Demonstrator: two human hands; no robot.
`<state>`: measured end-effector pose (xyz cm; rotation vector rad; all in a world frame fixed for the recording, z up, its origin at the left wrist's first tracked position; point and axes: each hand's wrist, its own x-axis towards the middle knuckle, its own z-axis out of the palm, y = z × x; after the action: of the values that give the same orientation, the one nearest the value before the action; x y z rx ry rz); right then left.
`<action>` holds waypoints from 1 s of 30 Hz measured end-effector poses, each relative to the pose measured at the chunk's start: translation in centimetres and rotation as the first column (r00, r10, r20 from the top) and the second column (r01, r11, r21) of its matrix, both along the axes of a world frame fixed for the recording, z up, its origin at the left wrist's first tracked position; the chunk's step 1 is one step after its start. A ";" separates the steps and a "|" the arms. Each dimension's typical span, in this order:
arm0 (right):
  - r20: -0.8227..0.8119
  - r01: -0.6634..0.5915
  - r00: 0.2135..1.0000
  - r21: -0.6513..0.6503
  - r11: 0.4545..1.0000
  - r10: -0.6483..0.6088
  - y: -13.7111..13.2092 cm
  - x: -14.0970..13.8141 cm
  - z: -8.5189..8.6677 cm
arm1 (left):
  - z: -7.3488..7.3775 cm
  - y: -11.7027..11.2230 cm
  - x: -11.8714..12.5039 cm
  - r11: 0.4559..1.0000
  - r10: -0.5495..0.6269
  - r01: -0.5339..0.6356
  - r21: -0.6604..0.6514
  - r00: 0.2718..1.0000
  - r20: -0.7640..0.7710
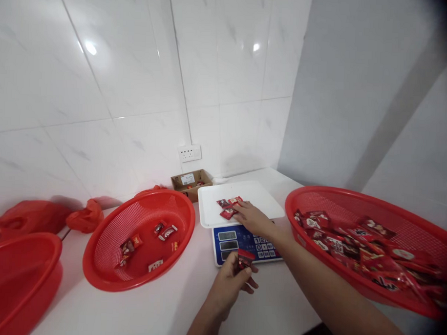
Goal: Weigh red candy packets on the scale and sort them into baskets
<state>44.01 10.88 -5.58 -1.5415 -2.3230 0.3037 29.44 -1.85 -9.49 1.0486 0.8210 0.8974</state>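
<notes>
My left hand [231, 280] is closed on a small red snack packet [245, 258], held just in front of the blue scale [243, 242]. My right hand [254, 217] reaches onto the scale's white tray [214, 212]. Its fingers lie flat on a few red packets [228, 207] lying there. A red basket [419, 228] on the right is heaped with many red packets. A second red basket [107, 241] to the left of the scale holds several loose packets.
A third red basket [17, 282] sits at the far left edge. Red plastic bags [84, 216] lie against the tiled wall. A small cardboard box [191, 181] stands below a wall socket [189, 152]. The white counter ends at the corner wall on the right.
</notes>
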 end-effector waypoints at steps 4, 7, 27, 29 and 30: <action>-0.037 0.053 0.998 0.051 0.997 -0.051 0.3 -0.8 1.0 | 0.0 0.2 -0.2 0.999 0.025 -0.025 0.022 0.999 -0.022; -0.271 0.014 0.962 0.182 0.983 0.036 -1.9 -0.4 1.3 | 0.1 0.2 -0.3 0.998 0.018 -0.015 0.063 0.999 -0.051; -0.746 -0.296 0.648 -0.432 0.852 -0.153 -13.7 2.4 -8.4 | -1.5 -1.2 1.5 0.984 -0.174 0.174 -0.023 0.951 -0.256; -0.742 -0.306 0.654 -0.440 0.845 -0.150 -13.6 2.5 -8.5 | -1.4 -1.0 1.4 0.984 -0.175 0.177 -0.018 0.949 -0.262; -0.732 -0.296 0.664 -0.441 0.847 -0.149 -13.5 2.5 -8.6 | -1.4 -1.0 1.4 0.984 -0.174 0.178 -0.012 0.947 -0.269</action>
<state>46.50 -2.65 -14.18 -1.1520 -1.6665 1.4250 30.84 -2.82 -10.88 1.2522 0.9315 0.6159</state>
